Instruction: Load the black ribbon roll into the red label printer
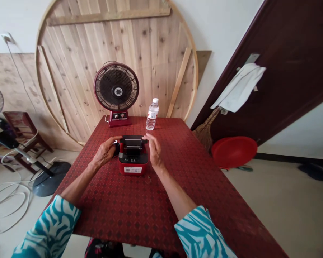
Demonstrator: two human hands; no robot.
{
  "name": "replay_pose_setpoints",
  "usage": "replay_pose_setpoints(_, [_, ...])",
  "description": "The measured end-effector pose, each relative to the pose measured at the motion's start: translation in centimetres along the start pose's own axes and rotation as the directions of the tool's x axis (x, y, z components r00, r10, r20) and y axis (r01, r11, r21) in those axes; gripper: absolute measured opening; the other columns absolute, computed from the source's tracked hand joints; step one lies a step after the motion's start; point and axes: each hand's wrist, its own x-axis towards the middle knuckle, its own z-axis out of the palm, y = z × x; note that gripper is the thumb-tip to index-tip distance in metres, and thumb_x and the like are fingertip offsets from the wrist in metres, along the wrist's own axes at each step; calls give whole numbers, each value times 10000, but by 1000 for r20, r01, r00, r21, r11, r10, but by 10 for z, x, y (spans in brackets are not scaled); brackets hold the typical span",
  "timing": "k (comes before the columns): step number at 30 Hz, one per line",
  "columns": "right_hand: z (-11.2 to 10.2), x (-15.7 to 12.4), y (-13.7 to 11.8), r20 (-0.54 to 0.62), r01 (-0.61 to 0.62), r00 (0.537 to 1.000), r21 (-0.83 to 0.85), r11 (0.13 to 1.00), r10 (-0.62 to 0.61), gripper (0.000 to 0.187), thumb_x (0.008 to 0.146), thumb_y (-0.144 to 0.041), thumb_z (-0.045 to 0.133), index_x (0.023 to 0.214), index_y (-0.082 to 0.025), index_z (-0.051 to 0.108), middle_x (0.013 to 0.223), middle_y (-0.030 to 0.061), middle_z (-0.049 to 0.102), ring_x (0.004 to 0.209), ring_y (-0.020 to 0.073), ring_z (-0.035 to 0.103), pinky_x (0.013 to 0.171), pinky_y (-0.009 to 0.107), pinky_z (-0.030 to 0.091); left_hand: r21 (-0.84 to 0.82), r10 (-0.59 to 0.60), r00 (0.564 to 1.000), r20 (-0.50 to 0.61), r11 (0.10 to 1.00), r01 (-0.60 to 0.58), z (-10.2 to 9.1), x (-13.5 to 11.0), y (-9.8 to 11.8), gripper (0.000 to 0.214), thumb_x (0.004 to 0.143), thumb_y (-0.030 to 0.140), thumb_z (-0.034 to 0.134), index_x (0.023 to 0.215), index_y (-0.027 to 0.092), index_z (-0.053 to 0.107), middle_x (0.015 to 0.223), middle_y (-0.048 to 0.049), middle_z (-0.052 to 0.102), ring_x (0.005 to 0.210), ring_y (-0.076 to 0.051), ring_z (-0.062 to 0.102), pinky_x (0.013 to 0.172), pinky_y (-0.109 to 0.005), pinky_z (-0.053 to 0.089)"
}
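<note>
A small red and black machine (pixel 133 157), which looks like a label printer, stands on the table with a white sticker on its front. Its black top part (pixel 132 137) is raised at the back, and a roller shows below it. My left hand (pixel 104 152) is at the left end of this raised part, fingers bent onto its upper corner. On the opposite side, my right hand (pixel 154 150) has its fingertips at the right end. The undersides of both hands are hidden. A dark round piece (pixel 115 148) shows beside my left hand.
On the red patterned table (pixel 118 208), a dark red fan (pixel 117 89) and a water bottle (pixel 152 114) stand behind the machine. A large round wooden board (pixel 140 46) leans on the wall. A red basin (pixel 234 152) and broom (pixel 204 129) are at right; a standing fan (pixel 51 175) is at left.
</note>
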Motion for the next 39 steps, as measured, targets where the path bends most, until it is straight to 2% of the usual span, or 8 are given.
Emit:
replay_pose_setpoints(7, [-9, -34, 3, 31, 19, 999, -38, 999, -17, 347, 891, -484, 473, 1086, -265, 659, 1060, 49, 707, 1127, 231, 586, 1079, 437, 362, 146, 285, 954, 98, 944, -297, 5, -23, -10, 418, 792, 94, 376, 1087, 199, 653, 1237, -89, 642, 1219, -223, 534, 1049, -419, 393])
replay_pose_setpoints(15, [-13, -41, 8, 79, 51, 996, -94, 994, -44, 356, 879, -482, 483, 1134, -289, 638, 1103, 40, 705, 1126, 236, 591, 1079, 459, 364, 216, 258, 961, 95, 937, -273, 6, -28, -12, 349, 868, 166, 393, 1077, 226, 666, 1217, -77, 664, 1277, -243, 477, 1060, -463, 350])
replay_pose_setpoints(18, [-13, -40, 9, 49, 11, 999, -75, 997, -8, 380, 896, -496, 441, 1141, -276, 632, 1137, 47, 690, 1164, 221, 569, 1094, 439, 344, 59, 154, 988, 6, 986, -154, 7, -31, -7, 285, 879, 254, 432, 1043, 219, 663, 1185, -81, 671, 1214, -243, 530, 1033, -429, 392])
replay_pose_setpoints(21, [-9, -35, 20, -91, -95, 991, 3, 996, 94, 430, 894, -530, 412, 1141, -251, 628, 1239, 54, 639, 1216, 207, 532, 1100, 419, 334, -213, -175, 975, -134, 966, 144, 12, -35, 0, 285, 865, 387, 485, 1036, 191, 603, 990, -74, 705, 880, -206, 662, 783, -340, 518])
replay_pose_setpoints(23, [-3, -32, 31, -164, -204, 961, 114, 972, 221, 468, 864, -559, 435, 1159, -242, 613, 1259, 55, 628, 1208, 208, 537, 1063, 414, 371, -370, -372, 927, -44, 868, 331, 18, -36, 5, 309, 824, 462, 540, 954, 182, 563, 744, -25, 682, 607, -157, 630, 562, -267, 489])
replay_pose_setpoints(25, [4, -32, 41, -182, -302, 922, 214, 929, 342, 498, 819, -574, 483, 1155, -231, 614, 1225, 55, 650, 1178, 215, 553, 1012, 402, 407, -458, -464, 880, 101, 764, 455, 23, -35, 7, 333, 767, 495, 608, 849, 185, 521, 567, 23, 611, 447, -119, 552, 439, -217, 411])
replay_pose_setpoints(32, [18, -41, 47, -168, -416, 855, 342, 843, 490, 466, 745, -534, 574, 1101, -241, 640, 1138, -1, 689, 1086, 203, 581, 963, 355, 415, -699, -514, 790, 336, 426, 574, 25, -29, 1, 345, 671, 365, 760, 745, 178, 479, 524, 58, 578, 386, -79, 542, 380, -161, 399])
replay_pose_setpoints(39, [19, -42, 46, -151, -449, 835, 368, 814, 529, 453, 767, -551, 569, 1109, -261, 632, 1113, -4, 700, 1040, 213, 610, 924, 369, 454, -732, -494, 754, 433, 295, 614, 22, -26, -5, 289, 686, 226, 754, 741, 171, 477, 529, 50, 595, 385, -97, 578, 379, -173, 469])
